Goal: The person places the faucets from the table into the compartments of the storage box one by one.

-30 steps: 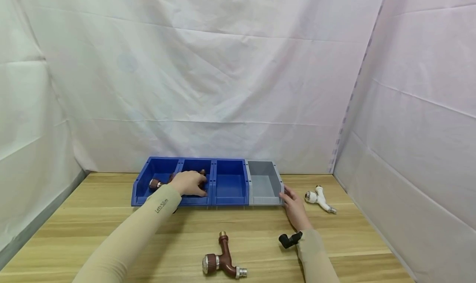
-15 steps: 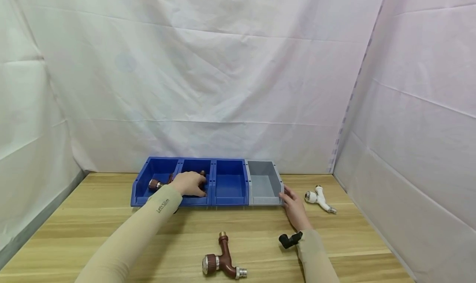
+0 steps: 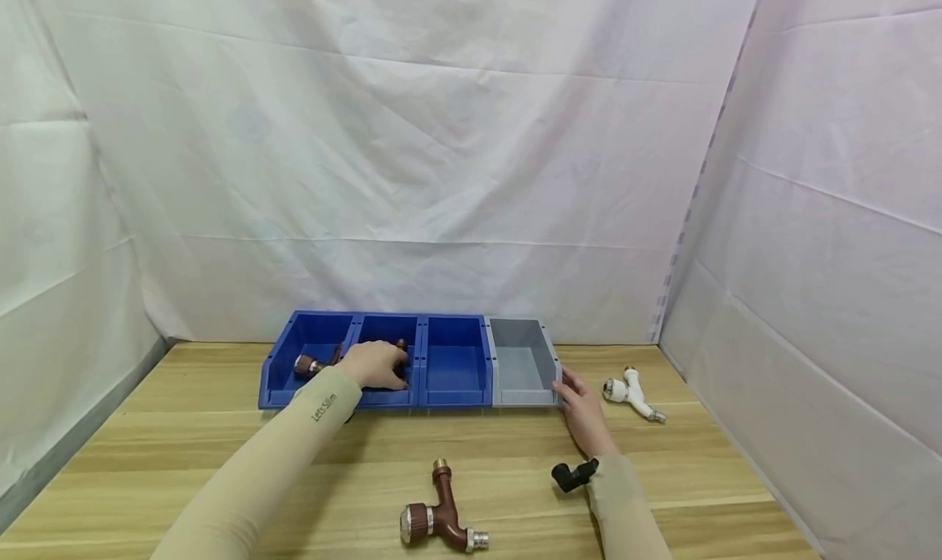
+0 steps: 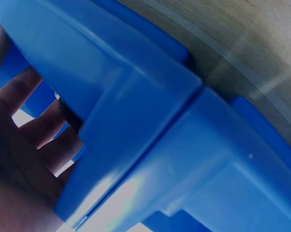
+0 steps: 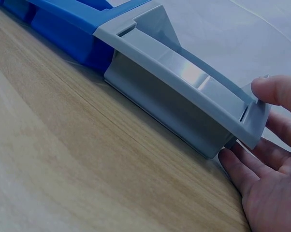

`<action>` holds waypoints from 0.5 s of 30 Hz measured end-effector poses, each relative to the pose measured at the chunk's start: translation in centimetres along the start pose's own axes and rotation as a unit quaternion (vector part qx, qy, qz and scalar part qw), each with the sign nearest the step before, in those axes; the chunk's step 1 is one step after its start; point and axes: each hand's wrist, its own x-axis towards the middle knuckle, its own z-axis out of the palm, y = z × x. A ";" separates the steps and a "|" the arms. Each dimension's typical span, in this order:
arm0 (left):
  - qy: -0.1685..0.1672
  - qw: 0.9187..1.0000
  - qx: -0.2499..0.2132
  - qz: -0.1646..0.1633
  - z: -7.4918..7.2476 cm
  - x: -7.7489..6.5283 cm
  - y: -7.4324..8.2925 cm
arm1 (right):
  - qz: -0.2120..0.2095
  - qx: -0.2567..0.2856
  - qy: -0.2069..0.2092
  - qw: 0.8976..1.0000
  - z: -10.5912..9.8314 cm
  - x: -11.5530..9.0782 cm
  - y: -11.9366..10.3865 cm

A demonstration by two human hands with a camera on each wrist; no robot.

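Note:
My left hand [image 3: 374,364] reaches down into the second blue bin [image 3: 388,399], over a brown faucet [image 3: 401,343] whose threaded end shows past the fingers. In the left wrist view, the spread fingers [image 4: 46,123] pass behind the bin wall, beside a dark ribbed piece [image 4: 70,116]. The wall hides the fingertips; I cannot tell whether they grip the faucet. At the row's right end my right hand [image 3: 585,413] holds the grey bin [image 3: 526,397] by its front corner. Its thumb [image 5: 269,92] lies on the upper edge, the other fingers around and under the corner.
Another brown faucet [image 3: 307,365] lies in the leftmost blue bin [image 3: 275,397]. The third blue bin [image 3: 456,397] adjoins the grey one. A brown faucet [image 3: 446,515] lies on the wooden table [image 3: 530,454] in front, a white faucet [image 3: 633,394] at right. White curtains [image 3: 471,159] enclose the table.
Almost nothing differs: the left forearm has shifted very slightly to the right, while the left hand stays in the second bin. The right hand, bins and loose faucets keep their places.

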 end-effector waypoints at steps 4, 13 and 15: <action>-0.002 1.000 -0.001 -0.002 -0.1 0.0 0.0 | 0.001 0.000 0.003 1.000 0.1 0.0 -0.1; -0.007 1.000 0.001 -0.006 -0.1 0.1 0.1 | 0.000 0.002 -0.003 1.000 0.1 0.0 -0.1; -0.008 1.000 0.002 -0.007 -0.1 0.1 0.1 | 0.001 0.004 -0.002 1.000 0.1 -0.1 -0.2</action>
